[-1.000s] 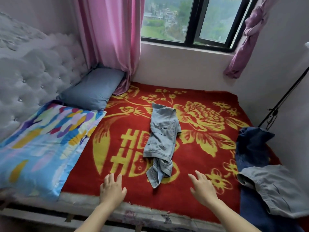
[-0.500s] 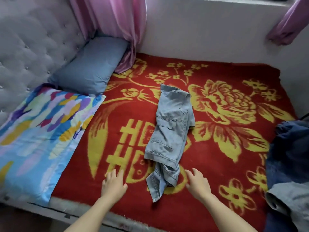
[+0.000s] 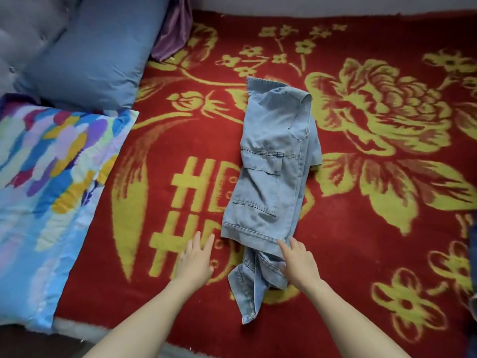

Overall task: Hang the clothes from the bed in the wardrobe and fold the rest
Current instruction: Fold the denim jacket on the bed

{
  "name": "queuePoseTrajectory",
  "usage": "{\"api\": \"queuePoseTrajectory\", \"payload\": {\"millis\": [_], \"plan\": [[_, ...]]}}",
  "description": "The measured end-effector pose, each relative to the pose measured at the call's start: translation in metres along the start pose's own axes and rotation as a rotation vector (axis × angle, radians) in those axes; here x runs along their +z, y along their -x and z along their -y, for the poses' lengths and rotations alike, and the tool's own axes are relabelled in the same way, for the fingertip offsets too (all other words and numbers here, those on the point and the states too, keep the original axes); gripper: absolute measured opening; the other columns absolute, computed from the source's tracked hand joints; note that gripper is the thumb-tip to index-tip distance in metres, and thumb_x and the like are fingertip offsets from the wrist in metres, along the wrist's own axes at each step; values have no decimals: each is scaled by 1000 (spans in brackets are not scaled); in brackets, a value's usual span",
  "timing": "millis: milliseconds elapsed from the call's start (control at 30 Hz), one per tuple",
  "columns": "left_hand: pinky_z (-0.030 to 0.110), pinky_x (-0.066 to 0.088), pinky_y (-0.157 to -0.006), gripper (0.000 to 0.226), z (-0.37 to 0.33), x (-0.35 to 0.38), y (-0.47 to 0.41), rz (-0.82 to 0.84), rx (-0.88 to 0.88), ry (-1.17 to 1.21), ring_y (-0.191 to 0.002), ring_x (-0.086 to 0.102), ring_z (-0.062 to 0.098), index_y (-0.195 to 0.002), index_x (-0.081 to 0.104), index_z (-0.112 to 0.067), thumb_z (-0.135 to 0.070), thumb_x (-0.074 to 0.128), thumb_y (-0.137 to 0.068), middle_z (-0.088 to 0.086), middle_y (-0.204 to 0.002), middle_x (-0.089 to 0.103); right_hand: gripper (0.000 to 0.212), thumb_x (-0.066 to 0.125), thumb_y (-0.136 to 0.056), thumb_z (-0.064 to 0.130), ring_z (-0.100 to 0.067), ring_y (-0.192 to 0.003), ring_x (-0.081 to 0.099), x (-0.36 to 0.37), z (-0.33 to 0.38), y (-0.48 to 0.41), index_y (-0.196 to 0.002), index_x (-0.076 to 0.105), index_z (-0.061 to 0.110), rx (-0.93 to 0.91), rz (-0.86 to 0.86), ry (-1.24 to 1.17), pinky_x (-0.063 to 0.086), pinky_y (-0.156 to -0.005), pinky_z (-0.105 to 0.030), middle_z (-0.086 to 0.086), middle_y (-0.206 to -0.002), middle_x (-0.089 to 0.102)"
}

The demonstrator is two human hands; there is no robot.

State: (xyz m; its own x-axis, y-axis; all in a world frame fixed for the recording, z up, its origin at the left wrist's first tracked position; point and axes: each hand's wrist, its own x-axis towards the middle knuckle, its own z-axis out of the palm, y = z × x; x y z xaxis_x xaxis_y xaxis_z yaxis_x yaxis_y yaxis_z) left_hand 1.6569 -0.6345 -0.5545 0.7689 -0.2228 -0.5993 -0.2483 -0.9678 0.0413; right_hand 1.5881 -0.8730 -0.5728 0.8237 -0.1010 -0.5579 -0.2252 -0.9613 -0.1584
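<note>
A light blue denim shirt lies crumpled lengthwise in the middle of the bed, on a red blanket with yellow flowers. My right hand rests flat on the shirt's near end, fingers spread, gripping nothing that I can see. My left hand hovers just left of the shirt's lower hem, fingers apart and empty, a short gap from the cloth.
A multicoloured pillow and a plain blue pillow lie at the left by the padded headboard. A purple curtain end hangs onto the bed at the back. Dark blue clothing shows at the right edge.
Both hands have reached forward over the bed. The right hand has come to rest on the shirt's near end, and the left has drawn close to its hem. The view tilted down.
</note>
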Motion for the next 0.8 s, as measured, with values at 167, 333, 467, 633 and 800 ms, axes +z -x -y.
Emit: {"api": "queuePoseTrajectory", "payload": {"millis": [167,333,467,633,800], "plan": [[44,11,-114,99,-16,22,-61,-59,120,-110,-144,-10,32,-146,-17,-36,-32,62,-86,14,-154,-22,79,57,-89,36,-27,-135,24,34,-5,-40,-149,7,27,-43,3,12,36,-98,-36,-11,-155,5],[50,20,-112,94,-28,33,-108,-48,281,-130,-144,-4,33,-143,-19,-42,-17,55,-90,3,-157,-19,66,60,-83,3,-31,-118,52,57,-11,-52,-143,39,18,-69,-207,-137,48,-77,-35,-17,-148,34],[36,35,-103,75,-28,31,-117,-92,362,13,-139,26,23,-150,6,-31,2,38,-92,4,-156,20,37,79,-48,-9,-29,-53,59,40,-7,-44,-80,70,7,-125,-402,-165,27,-40,-22,-8,-75,65],[31,44,-83,56,-26,9,-86,-54,433,-14,-117,53,23,-147,27,-27,-22,48,-95,-2,-138,51,24,55,-78,0,-28,-84,55,26,-9,-9,-98,64,11,-67,-269,-214,30,-61,-28,-5,-97,59],[33,41,-74,61,-17,-48,-21,7,535,-181,-103,58,27,-145,27,-27,-9,43,-89,4,-121,60,37,45,-87,5,-22,-98,51,-28,-6,52,-119,59,19,-96,-190,-118,34,-72,-29,2,-113,58]]}}
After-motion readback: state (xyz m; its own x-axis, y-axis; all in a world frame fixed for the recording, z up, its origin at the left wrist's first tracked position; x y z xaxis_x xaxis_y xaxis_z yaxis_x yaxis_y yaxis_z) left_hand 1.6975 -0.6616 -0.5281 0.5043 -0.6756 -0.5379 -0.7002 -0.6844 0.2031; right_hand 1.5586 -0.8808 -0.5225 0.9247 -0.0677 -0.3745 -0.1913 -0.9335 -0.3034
